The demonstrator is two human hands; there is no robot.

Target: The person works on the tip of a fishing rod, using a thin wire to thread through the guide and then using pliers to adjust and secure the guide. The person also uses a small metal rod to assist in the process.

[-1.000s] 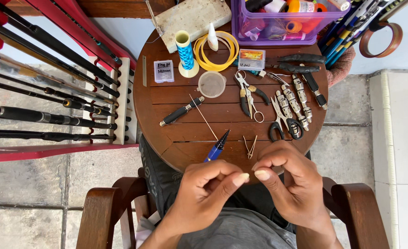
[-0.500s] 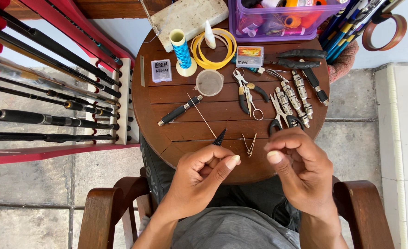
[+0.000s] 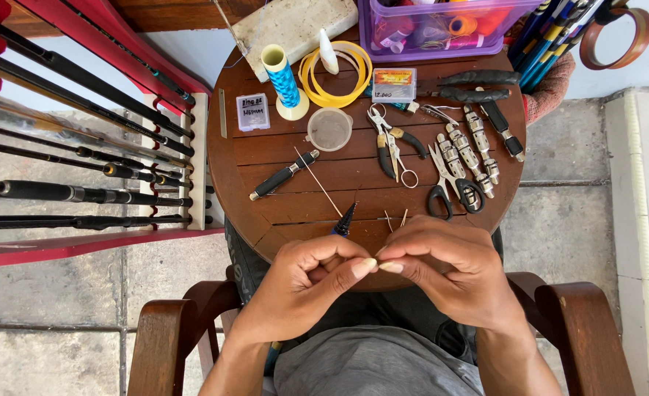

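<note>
Head view: our left hand and right hand pinch thumb to forefinger, tips almost meeting at six o'clock of the round table. Whatever they grip, likely thread-fine, light, limp and best held at its ends, is too small to see.
</note>
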